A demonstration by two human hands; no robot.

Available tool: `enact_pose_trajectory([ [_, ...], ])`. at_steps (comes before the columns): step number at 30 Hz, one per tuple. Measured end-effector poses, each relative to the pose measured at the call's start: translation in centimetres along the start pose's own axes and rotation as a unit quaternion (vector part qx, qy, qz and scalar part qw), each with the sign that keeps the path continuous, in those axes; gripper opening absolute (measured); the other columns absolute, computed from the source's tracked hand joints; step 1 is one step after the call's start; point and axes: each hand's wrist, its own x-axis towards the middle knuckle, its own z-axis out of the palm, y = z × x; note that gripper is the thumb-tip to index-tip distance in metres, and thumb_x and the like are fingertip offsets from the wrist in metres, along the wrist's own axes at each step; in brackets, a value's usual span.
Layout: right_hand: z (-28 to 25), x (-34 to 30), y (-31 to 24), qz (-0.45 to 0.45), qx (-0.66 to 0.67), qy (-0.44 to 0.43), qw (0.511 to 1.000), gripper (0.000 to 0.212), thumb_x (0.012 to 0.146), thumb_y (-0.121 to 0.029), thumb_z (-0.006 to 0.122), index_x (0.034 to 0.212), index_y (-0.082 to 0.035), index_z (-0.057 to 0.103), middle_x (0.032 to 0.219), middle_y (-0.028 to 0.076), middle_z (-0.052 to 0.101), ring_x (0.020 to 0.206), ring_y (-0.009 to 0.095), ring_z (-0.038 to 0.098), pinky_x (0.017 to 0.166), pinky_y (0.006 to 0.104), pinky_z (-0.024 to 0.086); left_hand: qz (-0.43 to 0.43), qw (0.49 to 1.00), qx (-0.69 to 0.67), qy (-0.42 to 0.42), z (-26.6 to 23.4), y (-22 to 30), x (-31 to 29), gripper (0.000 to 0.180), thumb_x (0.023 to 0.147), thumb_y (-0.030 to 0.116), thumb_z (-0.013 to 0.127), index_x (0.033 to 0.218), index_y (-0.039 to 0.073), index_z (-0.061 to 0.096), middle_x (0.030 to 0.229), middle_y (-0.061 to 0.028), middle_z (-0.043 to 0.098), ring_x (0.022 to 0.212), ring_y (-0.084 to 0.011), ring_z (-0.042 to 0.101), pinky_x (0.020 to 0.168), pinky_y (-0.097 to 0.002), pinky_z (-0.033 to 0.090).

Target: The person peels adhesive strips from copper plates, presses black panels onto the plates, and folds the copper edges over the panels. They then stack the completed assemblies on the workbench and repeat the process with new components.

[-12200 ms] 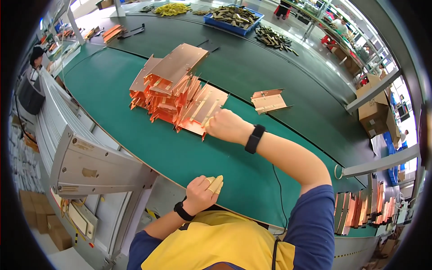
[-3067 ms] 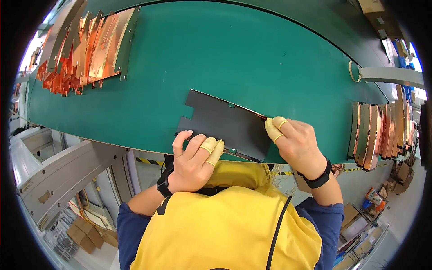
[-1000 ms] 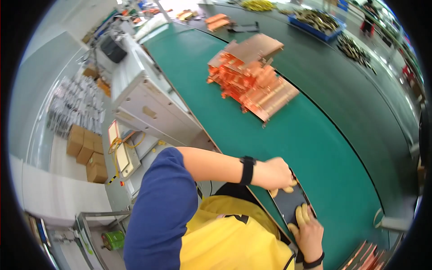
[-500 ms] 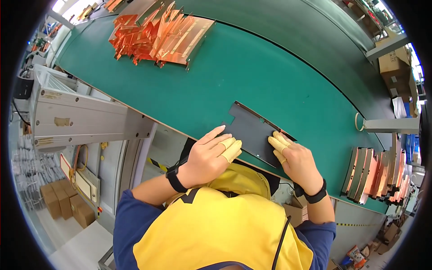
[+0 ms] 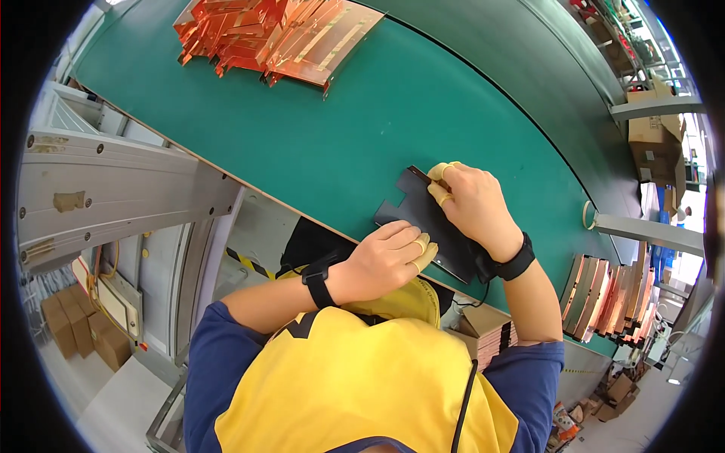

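1. The dark panel (image 5: 432, 215) lies on the green tabletop (image 5: 302, 151), close to its near edge and right of the middle. It slants from far left to near right, its dark face up, with a notch cut into its left end.
2. The left hand (image 5: 384, 262) is at the panel's near left side. Its fingers are close together and gently bent, the tips on or just over the near edge. The thumb is hidden, so whether this hand grips the panel or only steadies it cannot be told.
3. The right hand (image 5: 476, 208) reaches over the panel from the right to its far edge. Its fingers are curled inward with only a small gap among the tips, which touch that edge near the far left corner; whether they pinch it cannot be told.
4. Yellow finger covers (image 5: 425, 255) sit on some fingers of both hands, and each wrist wears a black band.
5. At the far left of the tabletop, well apart from the hands, lies a jumbled pile of copper-coloured panels (image 5: 257, 38).
6. At the right end, a row of similar panels (image 5: 608, 298) leans on edge, side by side.
7. Below the tabletop, near the right forearm, stands an open cardboard box (image 5: 483, 328).
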Motion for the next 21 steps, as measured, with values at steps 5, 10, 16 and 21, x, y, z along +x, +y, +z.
enact_pose_trajectory([
  [5,-3.1,-0.8,0.5,-0.018,-0.004,0.098,0.995,0.013,0.08,-0.009,0.069,0.09,-0.002,0.066,0.078,0.013,0.065,0.064,0.027,0.063,0.061,0.0333,0.051,0.032,0.997,-0.017,0.071,-3.6,-1.3,0.3,0.035,0.073,0.012,0.072,0.107,0.003,0.066,0.103,-0.009,0.063,0.102,-0.0245,0.061,0.096,-0.0405,0.047],
  [10,-7.4,-2.9,-3.9,0.041,0.03,0.204,0.978,0.007,0.081,0.001,0.067,0.088,0.001,0.065,0.074,0.01,0.067,0.059,0.016,0.065,0.057,0.0257,0.05,-0.25,0.766,-0.562,0.185,-3.7,-1.5,2.3,0.077,0.07,0.018,0.081,0.135,0.002,0.043,0.129,-0.0102,0.053,0.12,-0.0236,0.052,0.104,-0.0416,0.041],
  [16,-8.0,-3.0,-7.4,0.091,0.216,0.174,0.956,0.008,0.081,0.002,0.067,0.089,0.004,0.065,0.076,0.006,0.067,0.065,0.011,0.066,0.059,0.0235,0.051,-0.261,0.503,-0.823,-0.04,-4.4,-1.5,3.0,0.095,0.067,0.016,0.083,0.144,0.0,0.03,0.14,-0.0094,0.044,0.128,-0.0235,0.046,0.107,-0.0402,0.037],
  [21,-7.6,-2.9,-6.6,0.102,0.393,0.178,0.896,0.009,0.084,0.001,0.067,0.092,0.004,0.065,0.085,0.007,0.069,0.073,0.012,0.067,0.065,0.0239,0.052,-0.212,0.768,-0.598,0.094,-5.1,0.5,4.7,0.084,0.069,0.016,0.079,0.141,0.004,0.038,0.133,-0.0142,0.047,0.121,-0.0286,0.048,0.103,-0.0414,0.038],
])
